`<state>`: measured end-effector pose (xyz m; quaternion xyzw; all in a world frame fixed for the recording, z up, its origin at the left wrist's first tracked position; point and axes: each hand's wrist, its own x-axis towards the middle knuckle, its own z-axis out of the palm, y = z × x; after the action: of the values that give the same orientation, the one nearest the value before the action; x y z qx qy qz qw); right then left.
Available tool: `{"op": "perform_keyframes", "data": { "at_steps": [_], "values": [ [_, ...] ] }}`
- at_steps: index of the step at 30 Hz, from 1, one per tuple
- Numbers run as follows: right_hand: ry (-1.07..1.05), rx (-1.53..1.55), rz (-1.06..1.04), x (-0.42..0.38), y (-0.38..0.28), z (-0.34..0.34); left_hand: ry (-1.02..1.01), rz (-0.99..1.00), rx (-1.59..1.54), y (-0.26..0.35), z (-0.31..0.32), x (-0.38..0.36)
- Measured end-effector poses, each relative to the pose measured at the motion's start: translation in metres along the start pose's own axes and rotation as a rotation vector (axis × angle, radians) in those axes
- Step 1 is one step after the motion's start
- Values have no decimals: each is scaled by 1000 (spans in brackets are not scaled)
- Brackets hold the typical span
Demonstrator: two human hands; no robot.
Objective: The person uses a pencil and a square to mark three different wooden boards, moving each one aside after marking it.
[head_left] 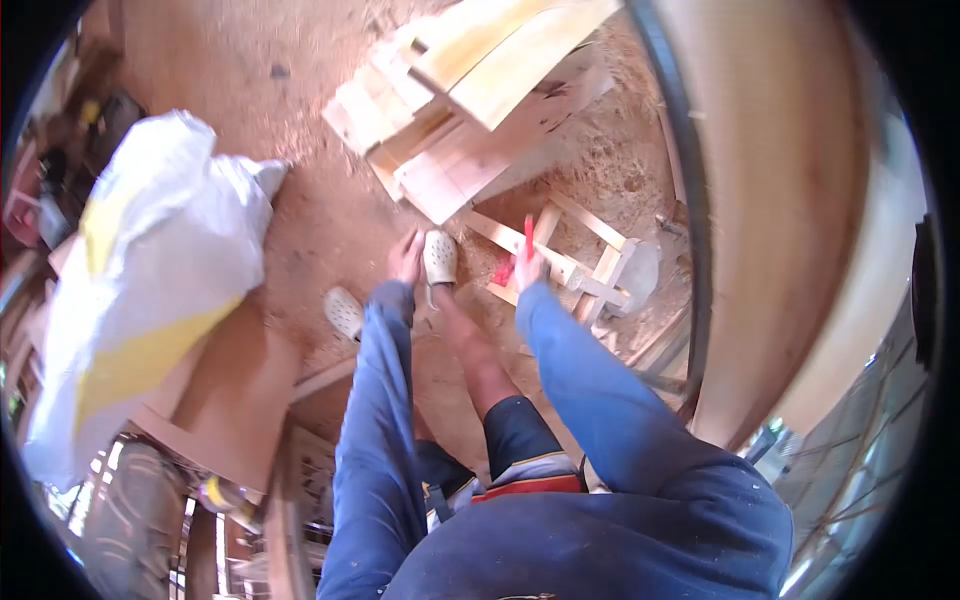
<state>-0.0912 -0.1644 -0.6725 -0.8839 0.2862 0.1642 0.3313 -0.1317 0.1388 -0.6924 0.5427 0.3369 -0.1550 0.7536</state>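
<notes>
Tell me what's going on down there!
Someone in blue sleeves has a thin red stick in the right hand, by a wooden frame on the dirt floor. The left hand is near a pale shoe; I can't see anything in it. Boards lie piled ahead, and a big white sack is on the left.

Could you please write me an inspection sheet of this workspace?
Surface: bare brown ground, with pale wood debris scattered near the boards.
Job's things: a wooden frame lies on the ground by the right hand; a slim red item stands up from that hand.
Clutter: boards in an untidy pile; a white and yellow sack at picture left.
Hands: right seems closed on the red item; left appears beside a clog, its grip unclear.
Cables: nothing seen.
Surroundings: a large wooden piece fills much of picture right.
</notes>
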Motion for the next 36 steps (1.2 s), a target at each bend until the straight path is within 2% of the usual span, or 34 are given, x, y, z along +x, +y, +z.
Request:
{"op": "perform_keyframes", "data": {
  "at_steps": [1,3,4,5,6,7,8,9,12,14,16,17,18,19,20,22,23,25,27,28,30,32,34,36],
  "values": [
    [39,39,-116,-71,-47,-31,22,-29,30,4,-14,-29],
    [-88,500,78,-153,-12,-59,26,-76,89,27,-52,-98],
    [-124,229,283,-190,0,-80,8,-50,397,63,-69,-139],
    [-15,359,162,-244,-29,-108,36,-8,375,43,-96,-158],
    [9,262,100,-289,-67,-148,62,-95,143,76,-99,-196],
    [20,156,55,-333,-88,-180,68,-56,250,90,-114,-226],
    [-89,19,69,-361,-82,-203,84,-10,350,110,-125,-247],
    [-46,299,-69,-381,-46,-192,99,22,326,139,-128,-269],
    [19,468,-400,-439,-76,-265,84,188,423,250,-108,-323],
    [94,211,-607,-457,-173,-409,79,218,445,301,-72,-330],
    [369,94,-660,-455,-205,-508,76,410,353,354,-20,-334],
    [510,84,-630,-438,-186,-538,84,535,452,392,19,-343],
    [631,438,-471,-436,-204,-578,37,700,435,423,57,-349],
    [559,876,-283,-424,-187,-621,7,683,372,454,100,-358],
    [771,694,-346,-407,-167,-654,-74,822,393,483,139,-362],
    [1182,330,-395,-389,-141,-726,-126,934,408,527,224,-373],
    [1196,436,-332,-380,-115,-747,-174,984,407,539,253,-357],
    [1217,644,-217,-372,-58,-763,-258,1065,513,544,321,-351],
    [1266,473,-173,-384,-12,-757,-313,1152,721,541,389,-363],
    [1285,389,-152,-385,6,-750,-317,1269,1159,526,414,-358],
    [1283,165,-47,-398,65,-709,-176,1357,1805,450,455,-342],
    [1231,199,114,-445,90,-672,-326,1500,1793,394,493,-403],
    [1238,219,300,-495,113,-641,-554,1496,1891,359,535,-488],
    [1263,233,504,-558,117,-603,-940,1663,1770,316,564,-535]
  ]
}}
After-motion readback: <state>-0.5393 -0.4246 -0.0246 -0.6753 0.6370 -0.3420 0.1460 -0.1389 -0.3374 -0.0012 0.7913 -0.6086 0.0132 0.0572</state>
